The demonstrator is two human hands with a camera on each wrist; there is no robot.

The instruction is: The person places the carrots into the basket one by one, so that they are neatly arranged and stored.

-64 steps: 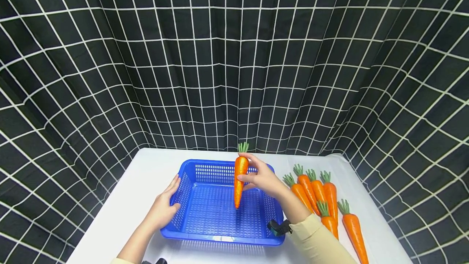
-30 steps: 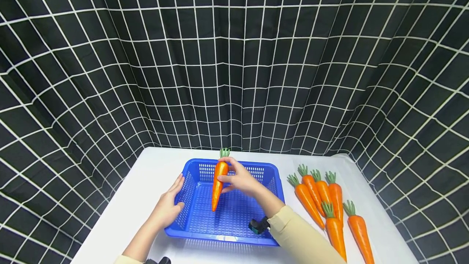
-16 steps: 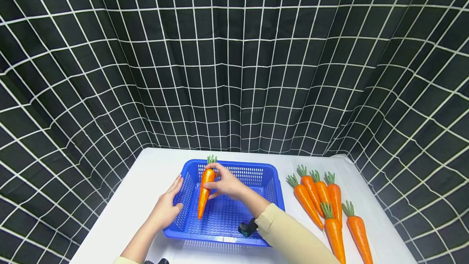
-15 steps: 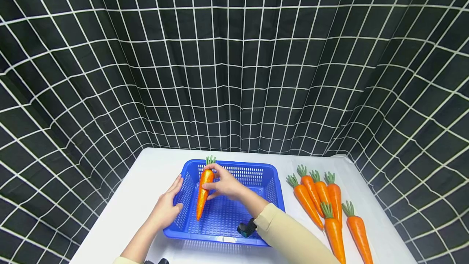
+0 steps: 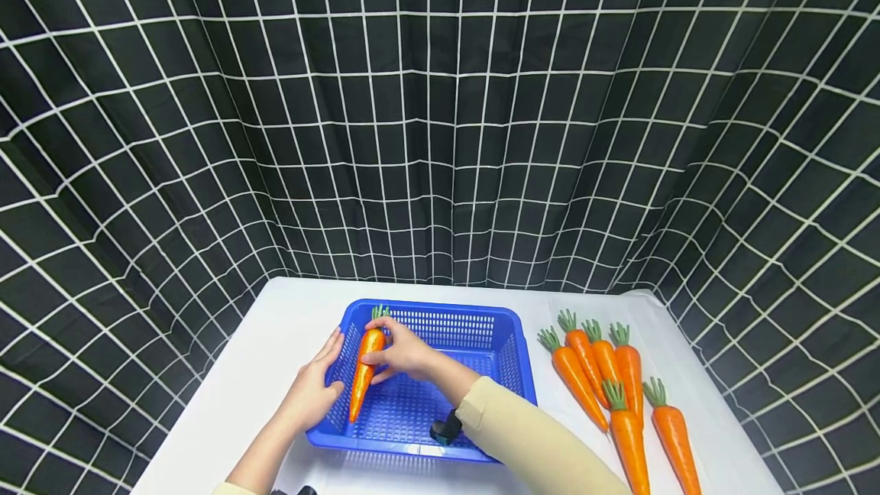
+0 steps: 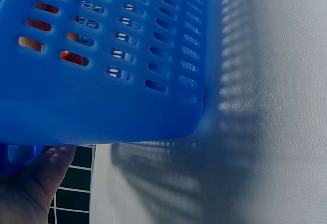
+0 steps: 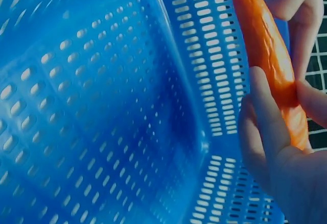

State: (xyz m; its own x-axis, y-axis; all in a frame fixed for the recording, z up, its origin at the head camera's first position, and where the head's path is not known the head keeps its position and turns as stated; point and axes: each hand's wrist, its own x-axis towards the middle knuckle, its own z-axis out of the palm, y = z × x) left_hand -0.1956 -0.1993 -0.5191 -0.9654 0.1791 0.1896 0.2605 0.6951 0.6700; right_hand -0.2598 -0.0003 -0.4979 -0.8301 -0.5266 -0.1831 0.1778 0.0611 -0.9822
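The carrot (image 5: pixel 366 365) slanted inside the left part of the blue basket (image 5: pixel 412 449) — tip nearward — pinched by the fingers of the right hand (image 5: pixel 404 351). The left hand (image 5: pixel 311 392) lay with fingers straight against the basket's left wall — six other carrots (image 5: pixel 628 445) rested right on the white desk (image 5: pixel 275 327).

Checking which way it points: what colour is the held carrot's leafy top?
Green; the leafy top shows best in the head view.
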